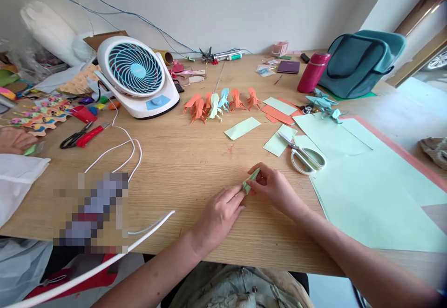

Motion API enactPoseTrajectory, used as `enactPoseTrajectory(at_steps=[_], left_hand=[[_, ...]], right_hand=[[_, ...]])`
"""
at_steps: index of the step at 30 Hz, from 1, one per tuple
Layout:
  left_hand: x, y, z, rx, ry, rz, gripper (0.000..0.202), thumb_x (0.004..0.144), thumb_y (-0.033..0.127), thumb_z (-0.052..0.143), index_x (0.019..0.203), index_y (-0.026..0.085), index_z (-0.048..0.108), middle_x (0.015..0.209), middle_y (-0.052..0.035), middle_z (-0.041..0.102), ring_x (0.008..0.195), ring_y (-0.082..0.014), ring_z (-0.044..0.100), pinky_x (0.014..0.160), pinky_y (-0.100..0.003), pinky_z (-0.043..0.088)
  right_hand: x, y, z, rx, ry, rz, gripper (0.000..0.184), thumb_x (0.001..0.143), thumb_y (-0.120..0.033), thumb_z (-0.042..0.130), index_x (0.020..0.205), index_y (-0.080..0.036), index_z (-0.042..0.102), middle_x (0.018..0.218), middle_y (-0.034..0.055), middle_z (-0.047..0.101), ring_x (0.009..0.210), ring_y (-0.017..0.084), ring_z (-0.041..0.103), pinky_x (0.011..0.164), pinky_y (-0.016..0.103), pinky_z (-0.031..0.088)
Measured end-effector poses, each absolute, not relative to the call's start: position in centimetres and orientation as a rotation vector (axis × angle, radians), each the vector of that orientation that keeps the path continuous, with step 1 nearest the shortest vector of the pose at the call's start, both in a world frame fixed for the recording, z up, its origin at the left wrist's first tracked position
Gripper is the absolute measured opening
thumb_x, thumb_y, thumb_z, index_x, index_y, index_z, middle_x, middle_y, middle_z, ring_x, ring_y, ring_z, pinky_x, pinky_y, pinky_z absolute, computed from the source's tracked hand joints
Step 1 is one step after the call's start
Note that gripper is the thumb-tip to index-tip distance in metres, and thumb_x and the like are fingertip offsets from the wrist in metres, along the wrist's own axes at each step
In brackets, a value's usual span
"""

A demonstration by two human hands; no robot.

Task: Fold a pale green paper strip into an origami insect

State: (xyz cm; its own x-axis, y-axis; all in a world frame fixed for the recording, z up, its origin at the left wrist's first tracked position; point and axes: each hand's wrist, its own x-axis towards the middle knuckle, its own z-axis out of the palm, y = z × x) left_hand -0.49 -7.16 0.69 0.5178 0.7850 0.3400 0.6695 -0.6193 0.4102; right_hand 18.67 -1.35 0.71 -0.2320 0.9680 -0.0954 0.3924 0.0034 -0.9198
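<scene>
A small folded piece of light green paper (251, 181) is held low over the wooden table, near its front edge. My left hand (221, 212) grips its lower left end, fingers pressed together. On its right side my right hand (274, 184) pinches it between thumb and fingers. Cut green paper strips (242, 128) lie just beyond my hands. White-handled scissors (305, 158) rest with their blades on a green paper piece (279, 141). Farther back stands a row of folded paper figures in orange (236, 99), blue and pale green.
Large green sheets (370, 196) cover the table's right side. A white fan (136, 73), red-handled pliers (91, 134) and white cables (134, 154) occupy the left. A pink bottle (313, 73) and teal bag (359, 63) stand at the back right, near blue paper figures (323, 102).
</scene>
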Motion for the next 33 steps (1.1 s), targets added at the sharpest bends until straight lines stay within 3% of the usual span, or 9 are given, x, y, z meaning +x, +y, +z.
enactPoseTrajectory(at_steps=[4, 7, 12, 21, 25, 33], left_hand=[[-0.7, -6.6, 0.0, 2.709, 1.173, 0.648, 0.029, 0.1, 0.014, 0.044, 0.125, 0.015, 0.06, 0.126, -0.0116, 0.067, 0.115, -0.0225, 0.064, 0.1, -0.037, 0.055], [-1.1, -6.0, 0.3, 2.872, 1.089, 0.561, 0.032, 0.102, 0.013, 0.037, 0.124, 0.012, 0.061, 0.131, -0.014, 0.065, 0.119, -0.0236, 0.063, 0.101, -0.038, 0.054], [-1.6, -5.6, 0.4, 3.065, 0.982, 0.491, 0.038, 0.103, 0.012, 0.032, 0.13, 0.007, 0.058, 0.132, -0.0163, 0.065, 0.123, -0.025, 0.061, 0.102, -0.04, 0.051], [-0.8, -5.5, 1.3, 3.168, 0.975, 0.41, 0.033, 0.101, 0.01, 0.039, 0.124, 0.003, 0.062, 0.129, -0.0157, 0.066, 0.123, -0.0264, 0.059, 0.098, -0.039, 0.052], [0.1, -5.7, 1.7, 3.128, 1.011, 0.428, 0.029, 0.098, 0.007, 0.044, 0.116, 0.0, 0.066, 0.118, -0.016, 0.069, 0.113, -0.026, 0.063, 0.096, -0.034, 0.055], [0.3, -4.8, 1.4, 2.967, 1.059, 0.605, 0.022, 0.099, 0.008, 0.047, 0.106, 0.008, 0.068, 0.103, -0.0098, 0.072, 0.094, -0.0208, 0.067, 0.084, -0.034, 0.057]], right_hand=[[19.7, -1.2, 1.1, -1.533, -1.793, 1.133, 0.018, 0.085, -0.031, 0.059, 0.1, -0.022, 0.06, 0.069, 0.0007, 0.069, 0.062, 0.018, 0.066, 0.061, 0.03, 0.048], [20.9, -1.0, 1.4, -1.549, -1.897, 0.852, 0.013, 0.083, -0.028, 0.059, 0.092, -0.02, 0.065, 0.093, 0.007, 0.07, 0.066, 0.016, 0.064, 0.063, 0.03, 0.047], [21.8, -0.8, 1.8, -1.521, -2.026, 0.708, 0.004, 0.081, -0.022, 0.058, 0.078, -0.021, 0.062, 0.074, 0.0027, 0.063, 0.06, 0.015, 0.056, 0.057, 0.028, 0.042], [23.1, -1.0, 2.6, -1.572, -2.247, 0.662, 0.01, 0.086, -0.022, 0.059, 0.076, -0.021, 0.059, 0.071, -0.0003, 0.063, 0.059, 0.013, 0.054, 0.055, 0.025, 0.038], [23.9, -0.5, 2.7, -1.616, -2.262, 0.791, 0.012, 0.088, -0.025, 0.056, 0.078, -0.022, 0.062, 0.076, 0.001, 0.065, 0.064, 0.014, 0.056, 0.059, 0.026, 0.04], [23.9, -0.4, 3.3, -1.696, -2.195, 0.899, 0.01, 0.086, -0.024, 0.056, 0.077, -0.022, 0.06, 0.071, -0.0014, 0.062, 0.062, 0.013, 0.051, 0.057, 0.026, 0.036]])
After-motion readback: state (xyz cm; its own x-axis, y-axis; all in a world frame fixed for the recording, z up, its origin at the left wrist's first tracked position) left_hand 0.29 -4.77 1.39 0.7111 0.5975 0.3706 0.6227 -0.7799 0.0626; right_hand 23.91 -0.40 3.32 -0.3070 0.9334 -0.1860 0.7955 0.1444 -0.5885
